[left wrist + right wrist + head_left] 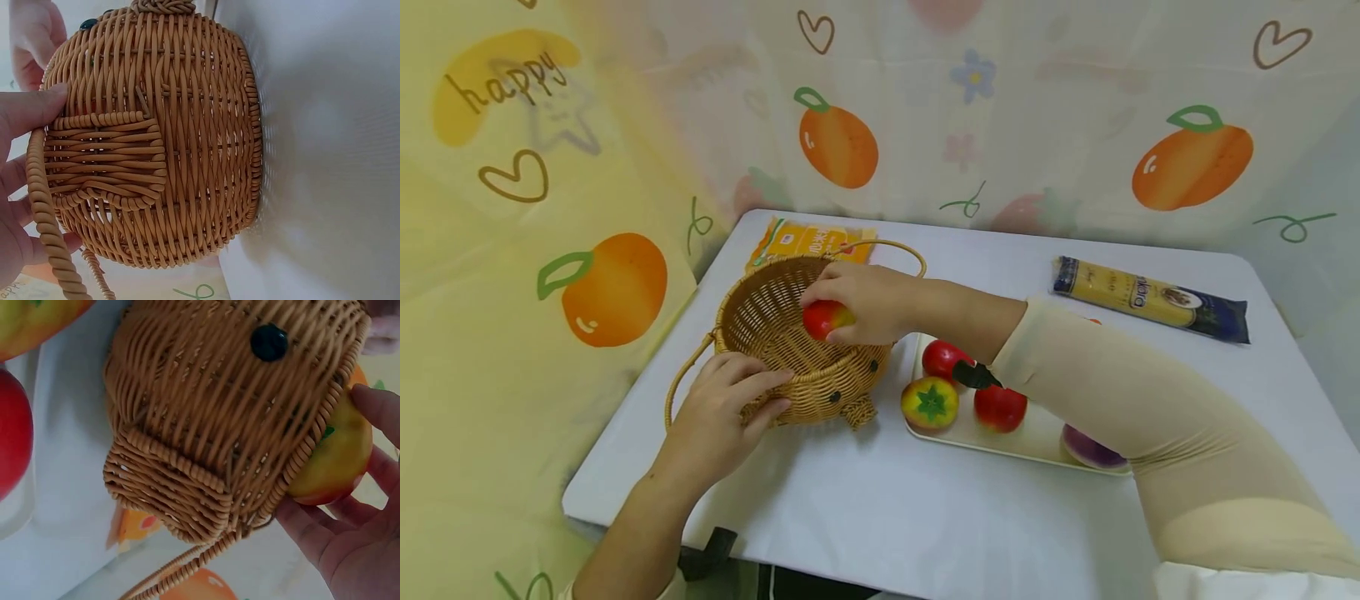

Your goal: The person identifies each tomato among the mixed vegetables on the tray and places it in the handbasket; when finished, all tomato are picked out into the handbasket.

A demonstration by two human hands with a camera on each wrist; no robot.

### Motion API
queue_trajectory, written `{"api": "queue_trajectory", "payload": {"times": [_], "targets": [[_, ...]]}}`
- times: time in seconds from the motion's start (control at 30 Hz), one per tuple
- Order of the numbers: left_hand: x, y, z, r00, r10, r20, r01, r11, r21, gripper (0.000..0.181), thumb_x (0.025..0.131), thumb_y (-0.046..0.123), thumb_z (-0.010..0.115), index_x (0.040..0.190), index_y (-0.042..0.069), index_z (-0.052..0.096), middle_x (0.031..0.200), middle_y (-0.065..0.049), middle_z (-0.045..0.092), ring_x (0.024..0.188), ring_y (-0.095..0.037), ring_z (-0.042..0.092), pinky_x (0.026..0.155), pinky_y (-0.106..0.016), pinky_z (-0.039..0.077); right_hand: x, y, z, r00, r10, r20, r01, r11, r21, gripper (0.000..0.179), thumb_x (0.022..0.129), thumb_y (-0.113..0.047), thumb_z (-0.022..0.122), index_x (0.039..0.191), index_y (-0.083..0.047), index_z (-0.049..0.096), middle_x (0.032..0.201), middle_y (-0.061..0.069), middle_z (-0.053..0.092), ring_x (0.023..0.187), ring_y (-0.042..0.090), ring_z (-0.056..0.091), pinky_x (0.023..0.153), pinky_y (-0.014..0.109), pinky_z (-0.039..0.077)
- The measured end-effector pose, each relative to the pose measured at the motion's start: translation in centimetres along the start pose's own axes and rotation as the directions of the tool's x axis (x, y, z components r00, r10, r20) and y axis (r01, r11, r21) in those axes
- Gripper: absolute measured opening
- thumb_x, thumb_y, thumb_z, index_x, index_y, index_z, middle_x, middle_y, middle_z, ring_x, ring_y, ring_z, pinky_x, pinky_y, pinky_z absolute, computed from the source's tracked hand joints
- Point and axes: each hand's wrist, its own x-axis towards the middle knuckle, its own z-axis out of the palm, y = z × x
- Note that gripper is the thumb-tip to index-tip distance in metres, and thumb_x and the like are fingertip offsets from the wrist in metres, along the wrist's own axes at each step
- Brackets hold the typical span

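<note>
A wicker basket (808, 400) with two looped handles and dark button eyes stands at the left of the table. My right hand (880, 304) holds a red-and-yellow fruit (822, 320) inside the basket's opening. In the right wrist view, that fruit (340, 453) shows a bit of green and overlaps the rim, with thumb and fingers around it. My left hand (722, 412) grips the basket's near left rim, thumb on the outer wall. One handle (50, 231) crosses in front of its fingers in the left wrist view.
Right of the basket, a cream tray (1007, 451) bears red fruits (1000, 408), a yellow-red fruit (930, 402) with a green star-shaped top and a purple item (1090, 448). My right forearm covers part of it. An orange packet (812, 237) lies behind the basket, a yellow-and-blue packet (1150, 298) at back right.
</note>
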Motion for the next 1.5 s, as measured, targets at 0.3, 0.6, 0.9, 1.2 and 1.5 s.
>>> {"api": "queue_trajectory", "payload": {"times": [0.3,0.6,0.9,1.2,1.5], "targets": [[0.1,0.1,0.1,1.000,-0.006,0.006,0.006,1.000,0.001,0.037,0.072,0.006,0.091,0.107,0.013,0.080,0.097,-0.006,0.067,0.101,-0.032,0.058,0.087,-0.046,0.048,0.0,0.1,0.6,0.998,-0.036,0.056,0.039,0.998,-0.052,0.056,0.100,-0.037,0.065,0.152,-0.029,0.046,0.161,0.004,0.037,0.144,0.023,0.044,0.118,0.042,0.038],[0.1,-0.1,0.1,1.000,0.001,-0.004,-0.001,1.000,-0.004,0.040,0.072,0.005,0.091,0.108,0.015,0.080,0.098,-0.004,0.068,0.102,-0.031,0.058,0.088,-0.045,0.047,-2.6,1.4,-0.8,1.000,-0.005,0.012,0.005,1.000,-0.017,0.062,0.099,-0.042,0.065,0.155,-0.031,0.041,0.168,0.003,0.026,0.155,0.027,0.025,0.124,0.050,0.026],[0.1,-0.1,0.1,1.000,-0.011,0.001,0.011,1.000,-0.012,0.037,0.072,0.007,0.091,0.107,0.014,0.080,0.096,-0.005,0.067,0.101,-0.031,0.057,0.087,-0.045,0.047,-6.8,4.5,-0.7,0.995,0.099,0.030,-0.100,0.995,0.027,0.068,0.096,-0.043,0.070,0.156,-0.035,0.041,0.170,0.002,0.019,0.157,0.029,0.018,0.120,0.059,0.029],[0.3,0.0,0.0,1.000,-0.005,0.000,0.005,1.000,-0.018,0.040,0.070,0.005,0.091,0.108,0.015,0.080,0.095,-0.005,0.067,0.100,-0.030,0.056,0.087,-0.044,0.044,-11.2,7.5,0.2,0.960,0.259,0.104,-0.264,0.963,0.043,0.070,0.093,-0.042,0.074,0.155,-0.042,0.039,0.170,0.002,0.019,0.155,0.035,0.022,0.116,0.065,0.032],[0.3,0.0,0.2,1.000,-0.008,-0.004,0.008,1.000,-0.025,0.043,0.070,0.005,0.092,0.109,0.016,0.080,0.097,-0.005,0.067,0.101,-0.031,0.056,0.086,-0.044,0.044,-15.2,10.6,1.9,0.912,0.377,0.161,-0.393,0.916,0.077,0.068,0.093,-0.042,0.074,0.154,-0.036,0.044,0.168,0.010,0.024,0.152,0.043,0.027,0.113,0.068,0.034]]}}
